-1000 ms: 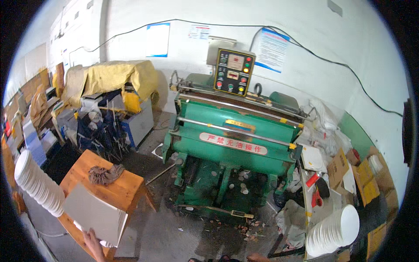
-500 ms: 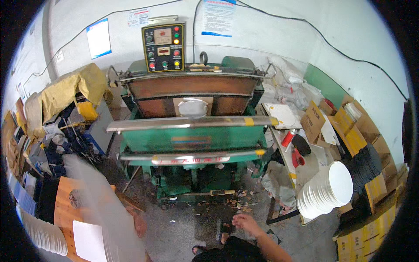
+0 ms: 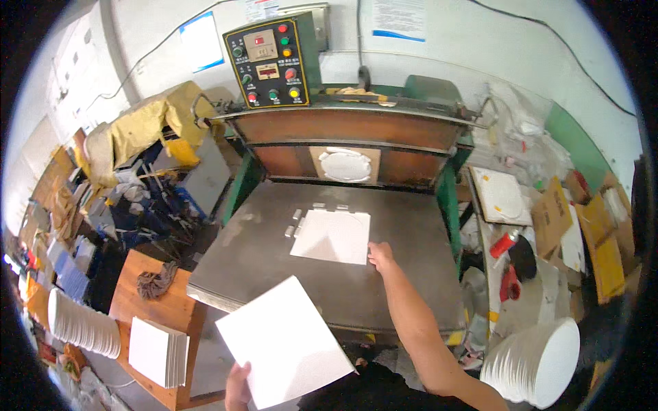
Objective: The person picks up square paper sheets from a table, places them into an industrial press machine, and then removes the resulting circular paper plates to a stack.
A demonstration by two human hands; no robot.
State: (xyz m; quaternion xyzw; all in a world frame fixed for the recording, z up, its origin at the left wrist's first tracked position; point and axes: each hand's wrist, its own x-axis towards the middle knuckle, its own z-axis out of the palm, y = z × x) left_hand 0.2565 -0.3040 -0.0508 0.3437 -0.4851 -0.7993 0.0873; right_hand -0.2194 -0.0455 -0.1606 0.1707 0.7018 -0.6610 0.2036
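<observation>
My left hand [image 3: 238,385] grips the lower left edge of a square white board [image 3: 288,342], tilted in front of the press. My right arm reaches over the flat grey press bed [image 3: 253,281]. There, the fingers of my right hand [image 3: 380,255] are closed at the right edge of a second white board [image 3: 332,236]. This board lies on the bed, with a faint curved line on its upper right part. Small pale blocks [image 3: 297,214] sit along its left and far edges. On the upright brown plate behind is a tan panel with a whitish round pad [image 3: 346,166].
A control box [image 3: 271,61] with coloured buttons rises behind the bed. On the left, a wooden table [image 3: 127,274] bears a stack of white boards [image 3: 157,353] and a brown cloth [image 3: 156,279]. White discs [image 3: 531,363] are stacked at the lower right, near a red can [image 3: 504,243].
The press bed, earlier seen edge-on with blurred front bars, now shows its flat top. My left hand brought a board from the table side; my right hand moved forward to the board on the bed.
</observation>
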